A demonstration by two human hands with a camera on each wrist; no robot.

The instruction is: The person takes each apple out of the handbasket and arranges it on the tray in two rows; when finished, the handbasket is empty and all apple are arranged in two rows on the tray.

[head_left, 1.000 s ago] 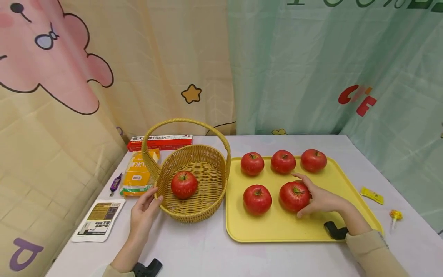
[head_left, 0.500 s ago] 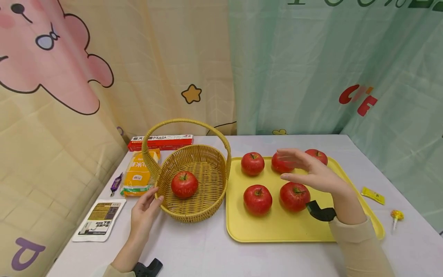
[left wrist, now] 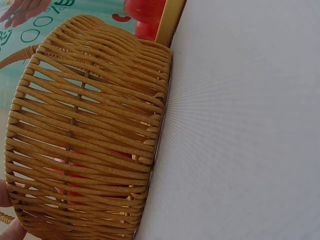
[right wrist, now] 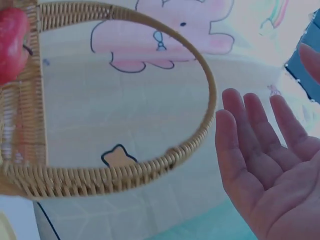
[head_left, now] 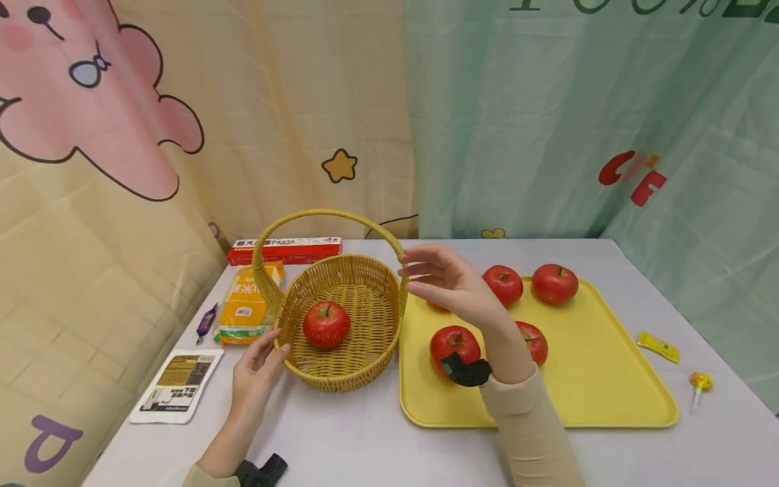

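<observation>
A woven wicker basket (head_left: 374, 331) with a tall arched handle (head_left: 316, 213) stands left of centre, one red apple (head_left: 326, 325) inside it. My left hand (head_left: 257, 375) grips its near left rim between thumb and fingers; in the left wrist view only fingertips (left wrist: 14, 231) show at the edge of the weave. My right hand (head_left: 455, 283) is raised beside the right side of the handle, fingers extended and holding nothing. In the right wrist view its palm (right wrist: 280, 185) faces the handle with the fingers apart from it.
Right of the basket lies a yellow tray (head_left: 608, 379) with several red apples (head_left: 555, 284). A pasta box (head_left: 292, 251), an orange bag (head_left: 246, 308), a purple candy (head_left: 207, 323) and a white pouch (head_left: 176, 385) sit left. A yellow packet (head_left: 658, 346) and a lollipop (head_left: 700, 383) lie right.
My right hand has let go of the front apple on the tray, risen, and moved left to the basket handle. That apple stays on the tray. The left hand keeps its grip.
</observation>
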